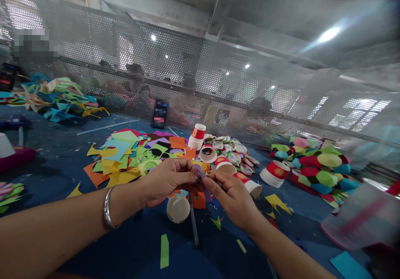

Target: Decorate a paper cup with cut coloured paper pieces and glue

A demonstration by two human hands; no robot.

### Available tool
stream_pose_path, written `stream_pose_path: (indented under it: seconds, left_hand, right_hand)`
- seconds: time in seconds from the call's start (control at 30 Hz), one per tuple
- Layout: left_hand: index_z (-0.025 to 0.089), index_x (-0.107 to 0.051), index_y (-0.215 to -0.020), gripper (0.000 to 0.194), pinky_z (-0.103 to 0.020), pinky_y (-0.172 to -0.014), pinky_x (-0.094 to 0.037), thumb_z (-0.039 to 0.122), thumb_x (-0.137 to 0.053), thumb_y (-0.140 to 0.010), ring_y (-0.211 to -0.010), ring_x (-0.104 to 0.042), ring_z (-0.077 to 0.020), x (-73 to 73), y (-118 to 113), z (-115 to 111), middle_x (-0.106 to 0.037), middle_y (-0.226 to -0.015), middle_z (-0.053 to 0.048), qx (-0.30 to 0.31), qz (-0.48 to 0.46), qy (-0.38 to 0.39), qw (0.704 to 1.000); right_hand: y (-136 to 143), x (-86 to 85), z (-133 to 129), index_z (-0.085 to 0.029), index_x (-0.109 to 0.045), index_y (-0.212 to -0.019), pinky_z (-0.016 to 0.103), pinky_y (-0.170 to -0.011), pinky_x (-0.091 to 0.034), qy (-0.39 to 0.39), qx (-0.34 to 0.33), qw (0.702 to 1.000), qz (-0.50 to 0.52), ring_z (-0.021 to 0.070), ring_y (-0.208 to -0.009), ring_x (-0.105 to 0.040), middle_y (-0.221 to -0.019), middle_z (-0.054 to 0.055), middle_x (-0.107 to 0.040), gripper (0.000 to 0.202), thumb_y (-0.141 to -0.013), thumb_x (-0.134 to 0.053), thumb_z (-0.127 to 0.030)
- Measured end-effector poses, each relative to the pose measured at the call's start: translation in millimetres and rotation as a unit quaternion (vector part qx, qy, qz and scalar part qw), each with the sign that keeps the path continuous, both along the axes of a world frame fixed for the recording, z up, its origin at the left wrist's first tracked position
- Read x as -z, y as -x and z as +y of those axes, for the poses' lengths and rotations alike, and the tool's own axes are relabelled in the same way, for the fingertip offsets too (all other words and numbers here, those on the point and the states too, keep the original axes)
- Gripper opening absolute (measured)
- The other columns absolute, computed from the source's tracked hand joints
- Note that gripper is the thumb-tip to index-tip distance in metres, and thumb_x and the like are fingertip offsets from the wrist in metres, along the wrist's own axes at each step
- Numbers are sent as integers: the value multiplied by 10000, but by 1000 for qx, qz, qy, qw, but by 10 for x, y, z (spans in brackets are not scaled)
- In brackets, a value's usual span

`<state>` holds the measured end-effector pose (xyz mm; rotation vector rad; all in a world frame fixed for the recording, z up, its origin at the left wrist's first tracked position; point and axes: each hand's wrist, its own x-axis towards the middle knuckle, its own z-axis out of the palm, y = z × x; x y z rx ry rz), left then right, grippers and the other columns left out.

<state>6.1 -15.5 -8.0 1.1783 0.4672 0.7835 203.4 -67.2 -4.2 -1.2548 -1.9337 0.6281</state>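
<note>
Just right of the frame's middle, my left hand (170,181) pinches a small piece of purple paper (198,171) from the left. My right hand (229,193) meets it from the right, its fingers closed round something grey and thin at the paper's edge, too small to make out. The hands nearly touch. Below them a round pale cup bottom (178,209) rests on the blue table (125,245), beside a clear strip (193,222). Behind the hands lies a heap of coloured paper (120,147).
Red and white paper cups (275,173) stand and lie to the right, near a pile of round pieces (233,147). Folded coloured shapes (325,164) and a translucent container (359,216) sit farther right. Paper scraps (62,99) lie back left. A perforated screen (193,70) rises behind.
</note>
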Motion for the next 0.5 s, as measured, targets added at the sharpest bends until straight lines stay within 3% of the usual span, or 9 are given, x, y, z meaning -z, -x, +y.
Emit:
stream_pose_path:
  seconds: [0.5]
  left_hand:
    - [169,-593,-849,229,-287,-688,-535,291,-776,-785,-712,-724,-169,-36,17,-27,-718,-739,-15,-13,2,-19,1000]
  right_hand:
    - [8,0,-10,-222,-540,-759,283,-574,-321,-3,8,1000,-14,145,-637,-429,-677,-28,-487,378,-999,-488,-509]
